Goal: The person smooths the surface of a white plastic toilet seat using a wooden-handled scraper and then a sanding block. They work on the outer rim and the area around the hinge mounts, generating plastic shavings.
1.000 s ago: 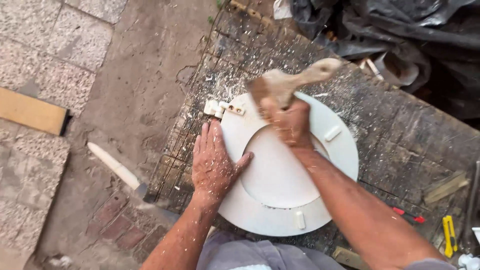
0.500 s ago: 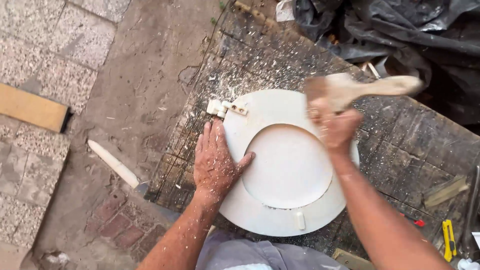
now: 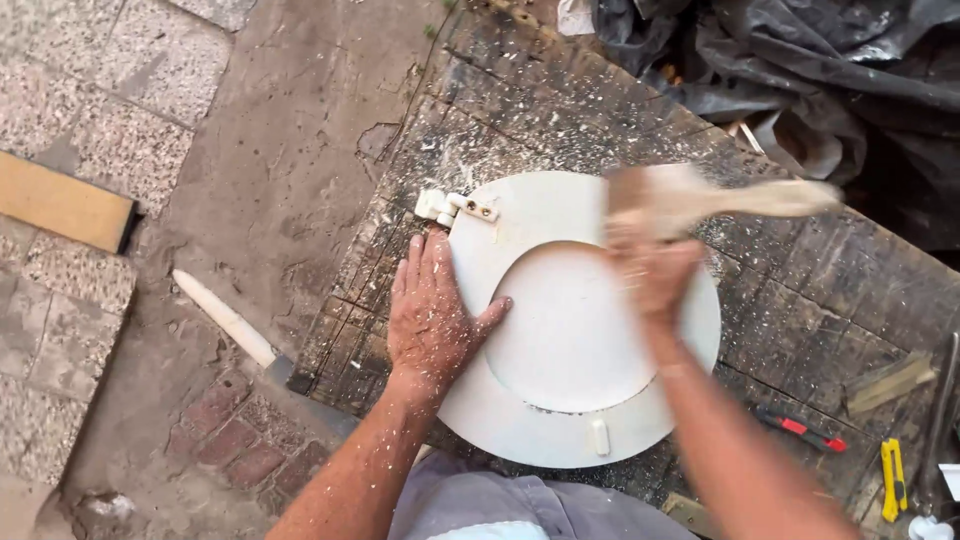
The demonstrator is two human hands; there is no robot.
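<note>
A white round toilet-seat-shaped lid [image 3: 560, 340] lies flat on a dark, dusty workbench [image 3: 560, 120], with a white hinge piece [image 3: 458, 207] at its upper left edge. My left hand [image 3: 430, 315] presses flat on the lid's left rim, fingers spread and dusted with white flecks. My right hand [image 3: 655, 265], blurred by motion, grips a wide wooden-handled paintbrush [image 3: 700, 195] over the lid's upper right part, the handle pointing right.
Black plastic sheeting [image 3: 800, 70] lies at the top right. A red-handled tool [image 3: 800, 430], a yellow tool [image 3: 892, 465] and a wooden piece [image 3: 890, 382] lie on the bench's right side. A pale-handled tool [image 3: 225, 318] and a wooden board [image 3: 60, 200] lie on the paved ground at left.
My right hand has swung the brush across the lid, from its upper middle to the upper right and partway back left. My left hand has stayed pressed on the rim.
</note>
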